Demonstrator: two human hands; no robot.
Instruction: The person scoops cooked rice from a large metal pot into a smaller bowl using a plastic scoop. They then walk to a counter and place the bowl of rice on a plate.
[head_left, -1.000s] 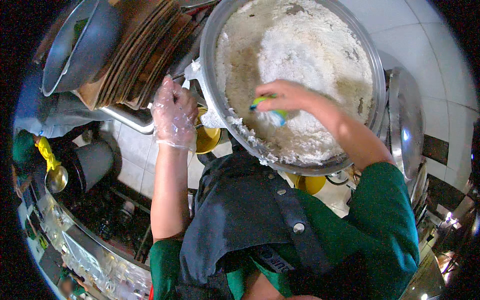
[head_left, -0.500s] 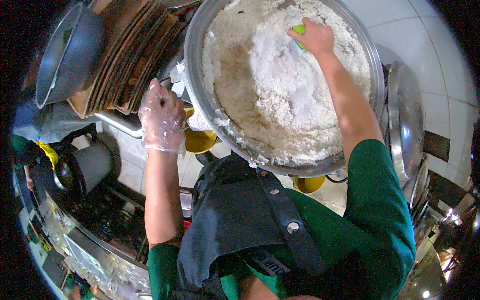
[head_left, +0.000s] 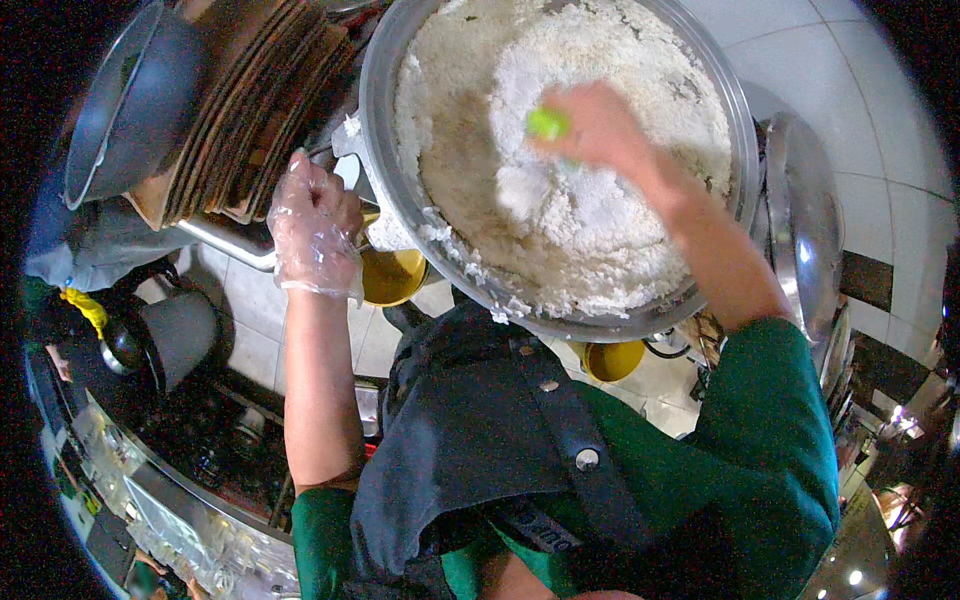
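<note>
Right-hand grip [head_left: 600,128] holds a green tool [head_left: 547,123], and too hasty a sweep could fling rice [head_left: 600,222] beneath it over the pot's rim [head_left: 376,110] to its left.

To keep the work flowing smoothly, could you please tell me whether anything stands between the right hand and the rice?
Nothing visible stands between the right hand and the rice, apart from the green tool it holds. The pot is uncovered, and the left hand is outside its rim.
</note>
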